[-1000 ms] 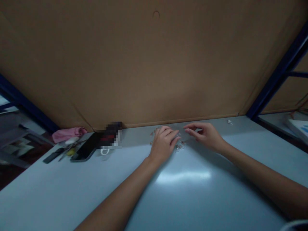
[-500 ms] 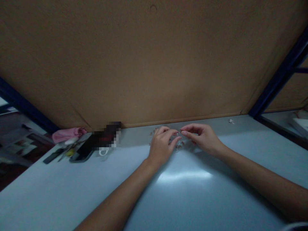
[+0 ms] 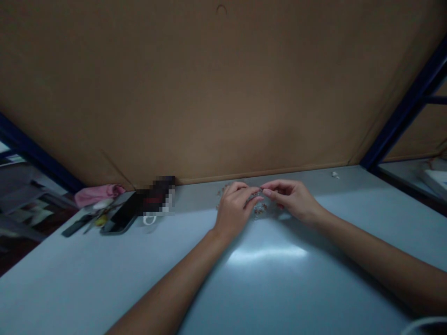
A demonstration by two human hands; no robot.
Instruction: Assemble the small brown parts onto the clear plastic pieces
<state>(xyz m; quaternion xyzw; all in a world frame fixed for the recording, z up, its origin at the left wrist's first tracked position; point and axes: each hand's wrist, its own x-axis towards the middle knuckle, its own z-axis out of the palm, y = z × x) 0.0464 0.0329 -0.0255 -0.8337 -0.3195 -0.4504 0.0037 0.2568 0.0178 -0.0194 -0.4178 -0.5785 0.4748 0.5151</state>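
Note:
Small loose pieces (image 3: 260,210), some brownish and some clear or silvery, lie in a patch on the grey tabletop (image 3: 279,288); their kind is too small to tell. My left hand (image 3: 232,209) arches over the patch, fingers bent forward and thumb apart from the index finger. Part of the patch is hidden under it. To its right, my right hand (image 3: 295,200) pinches something tiny between thumb and index finger, too small to name. Those fingertips are right by the left index fingertip; whether they touch, I cannot tell.
A brown board (image 3: 223,102) rises behind the table between blue frame posts. On the left are a phone (image 3: 122,216), a pink cloth (image 3: 99,194), a dark slim object (image 3: 77,225) and a white ring-shaped item (image 3: 149,220). A small white piece (image 3: 335,175) lies at back right.
My right hand's fingertips have shifted slightly left, closing in on the left index fingertip. My left hand has barely moved.

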